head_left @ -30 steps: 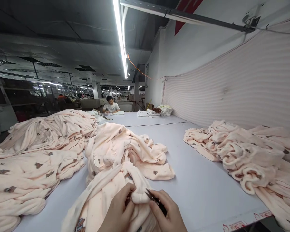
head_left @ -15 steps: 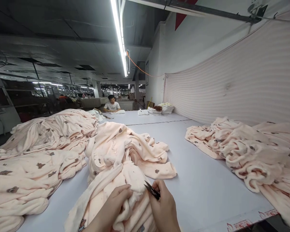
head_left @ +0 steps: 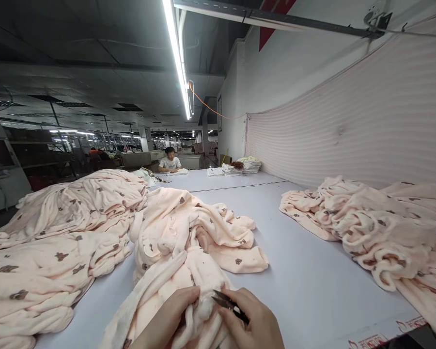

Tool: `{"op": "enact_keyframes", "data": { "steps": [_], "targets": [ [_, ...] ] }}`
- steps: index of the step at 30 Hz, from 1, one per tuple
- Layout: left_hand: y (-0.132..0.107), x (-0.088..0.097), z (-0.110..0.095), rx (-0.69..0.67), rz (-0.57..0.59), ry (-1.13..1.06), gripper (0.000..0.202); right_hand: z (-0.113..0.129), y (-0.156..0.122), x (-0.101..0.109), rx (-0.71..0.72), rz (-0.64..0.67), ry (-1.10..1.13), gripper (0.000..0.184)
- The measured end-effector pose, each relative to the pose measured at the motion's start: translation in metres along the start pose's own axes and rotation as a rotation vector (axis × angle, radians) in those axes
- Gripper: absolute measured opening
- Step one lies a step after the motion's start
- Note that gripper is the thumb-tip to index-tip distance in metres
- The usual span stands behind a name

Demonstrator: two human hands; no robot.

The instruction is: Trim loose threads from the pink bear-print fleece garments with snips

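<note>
A pale pink fleece garment (head_left: 199,228) with small brown printed figures lies crumpled on the table in front of me. My left hand (head_left: 170,312) is closed on a fold of it near the table's front. In my right hand (head_left: 252,315) is a pair of small black thread snips (head_left: 229,305), gripped between thumb and fingers. Their blades point left, slightly parted, beside the whitish edge of the fold that my left hand pinches. Whether a thread lies between the blades is too small to tell.
Matching fleece is heaped at left (head_left: 58,242) and right (head_left: 374,228) on the pale table (head_left: 301,271). Folded white cloth stacks (head_left: 251,166) stand at the far end. A person (head_left: 170,161) sits there with hands on white cloth. A striped curtain (head_left: 349,121) hangs along the right wall.
My right hand has turned, and the snips have come down and left, close to the held fold. My left hand still pinches the fleece, now slightly lower in view.
</note>
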State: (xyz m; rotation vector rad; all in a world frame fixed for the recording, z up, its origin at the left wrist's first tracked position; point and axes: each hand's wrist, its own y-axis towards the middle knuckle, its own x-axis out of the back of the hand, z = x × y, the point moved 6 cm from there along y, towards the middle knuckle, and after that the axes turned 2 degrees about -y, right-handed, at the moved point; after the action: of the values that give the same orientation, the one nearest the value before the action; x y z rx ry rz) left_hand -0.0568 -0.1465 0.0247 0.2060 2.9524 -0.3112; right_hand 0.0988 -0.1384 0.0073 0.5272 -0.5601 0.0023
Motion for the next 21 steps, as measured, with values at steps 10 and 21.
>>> {"op": "enact_keyframes", "data": {
  "steps": [10, 21],
  "targets": [
    [-0.001, -0.004, 0.013, 0.182, 0.150, -0.416, 0.030, 0.007, 0.000, 0.008, -0.024, -0.026, -0.006, 0.022],
    [0.007, 0.021, 0.002, 0.092, 0.009, -0.351, 0.026, -0.003, -0.002, 0.005, -0.134, -0.017, 0.140, 0.018]
  ]
}}
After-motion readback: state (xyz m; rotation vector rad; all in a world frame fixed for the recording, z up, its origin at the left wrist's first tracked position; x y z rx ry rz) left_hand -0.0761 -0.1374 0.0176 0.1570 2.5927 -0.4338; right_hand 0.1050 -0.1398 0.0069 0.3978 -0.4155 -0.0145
